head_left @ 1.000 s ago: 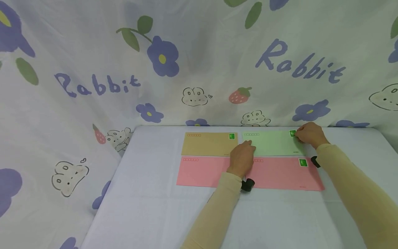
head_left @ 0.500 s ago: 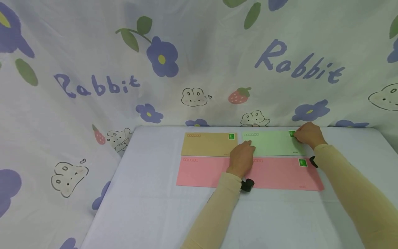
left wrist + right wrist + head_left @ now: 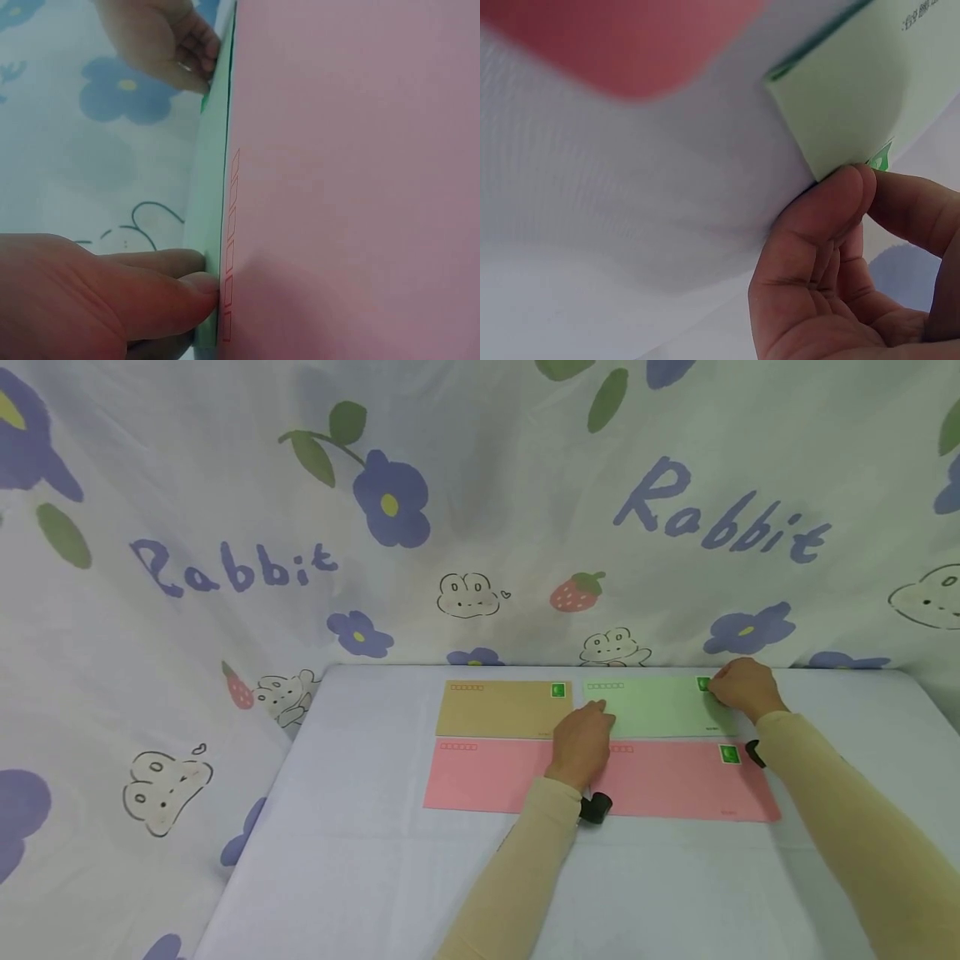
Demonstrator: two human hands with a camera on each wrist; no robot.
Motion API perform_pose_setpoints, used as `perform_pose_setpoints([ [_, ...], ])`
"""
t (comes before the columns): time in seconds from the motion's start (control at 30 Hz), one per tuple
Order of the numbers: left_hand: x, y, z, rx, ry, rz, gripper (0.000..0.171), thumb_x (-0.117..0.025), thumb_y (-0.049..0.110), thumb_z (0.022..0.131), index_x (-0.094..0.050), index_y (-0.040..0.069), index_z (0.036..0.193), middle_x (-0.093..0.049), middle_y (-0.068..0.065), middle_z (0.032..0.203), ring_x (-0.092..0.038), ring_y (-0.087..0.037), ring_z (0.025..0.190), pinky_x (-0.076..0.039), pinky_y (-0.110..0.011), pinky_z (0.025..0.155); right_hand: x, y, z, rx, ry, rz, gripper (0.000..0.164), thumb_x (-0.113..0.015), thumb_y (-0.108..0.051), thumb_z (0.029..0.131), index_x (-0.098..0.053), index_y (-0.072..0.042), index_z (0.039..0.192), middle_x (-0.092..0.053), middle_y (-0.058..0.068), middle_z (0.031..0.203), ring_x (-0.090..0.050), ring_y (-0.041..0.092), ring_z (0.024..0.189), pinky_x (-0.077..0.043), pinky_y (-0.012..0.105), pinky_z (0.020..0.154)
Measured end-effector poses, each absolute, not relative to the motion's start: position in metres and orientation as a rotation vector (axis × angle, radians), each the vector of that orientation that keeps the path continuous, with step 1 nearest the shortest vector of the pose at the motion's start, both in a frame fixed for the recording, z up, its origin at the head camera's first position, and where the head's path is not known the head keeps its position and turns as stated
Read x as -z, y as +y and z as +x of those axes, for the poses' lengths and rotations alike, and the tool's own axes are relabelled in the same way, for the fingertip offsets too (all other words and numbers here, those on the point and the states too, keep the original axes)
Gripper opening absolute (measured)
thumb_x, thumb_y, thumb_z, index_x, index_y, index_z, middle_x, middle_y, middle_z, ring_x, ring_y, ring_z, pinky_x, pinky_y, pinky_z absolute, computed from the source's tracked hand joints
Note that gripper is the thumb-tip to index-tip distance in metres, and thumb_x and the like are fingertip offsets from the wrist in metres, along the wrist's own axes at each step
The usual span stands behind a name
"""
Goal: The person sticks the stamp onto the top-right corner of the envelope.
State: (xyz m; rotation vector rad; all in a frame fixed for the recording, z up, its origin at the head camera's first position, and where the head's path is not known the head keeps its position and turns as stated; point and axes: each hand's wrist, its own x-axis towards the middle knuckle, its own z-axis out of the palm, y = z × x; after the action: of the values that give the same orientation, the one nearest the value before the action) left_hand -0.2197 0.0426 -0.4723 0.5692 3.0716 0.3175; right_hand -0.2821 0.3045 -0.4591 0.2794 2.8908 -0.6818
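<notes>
A light green envelope (image 3: 652,710) lies at the back right of the white table. My right hand (image 3: 748,687) is at its top right corner, thumb and forefinger together at the edge of a green stamp (image 3: 880,157). The other fingers are curled, and part of the stamp is hidden behind the fingertips. My left hand (image 3: 582,745) rests across the gap between envelopes, its fingertips touching the left end of the green one. In the left wrist view, the thumb and straight fingers (image 3: 172,296) press along that envelope.
A brown envelope (image 3: 498,710) with a green stamp lies left of the green one. In front are two pink envelopes, the left one (image 3: 480,777) partly covered by my left hand, the right one (image 3: 675,781) bearing a stamp. A patterned cloth (image 3: 480,510) hangs behind the table.
The hands and envelopes stay almost in place. The whole head view shifts very slightly downward.
</notes>
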Motion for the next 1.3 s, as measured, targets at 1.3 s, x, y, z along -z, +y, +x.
perform_pose_setpoints([
  [1.3,0.4709,0.0413,-0.2175,-0.347,3.061,0.566,0.032,-0.057,0.009,0.090,-0.064,0.023,0.119,-0.049,0.004,0.137,-0.040,-0.012,0.129,-0.033,-0.026,0.105,0.4579,0.3094,-0.2776,0.754,2.812,0.250,0.038,-0.039,-0.019,0.086,-0.059,0.008,0.103,-0.055,0.022,0.096,-0.049,0.030,0.078,-0.041,0.031,0.055],
])
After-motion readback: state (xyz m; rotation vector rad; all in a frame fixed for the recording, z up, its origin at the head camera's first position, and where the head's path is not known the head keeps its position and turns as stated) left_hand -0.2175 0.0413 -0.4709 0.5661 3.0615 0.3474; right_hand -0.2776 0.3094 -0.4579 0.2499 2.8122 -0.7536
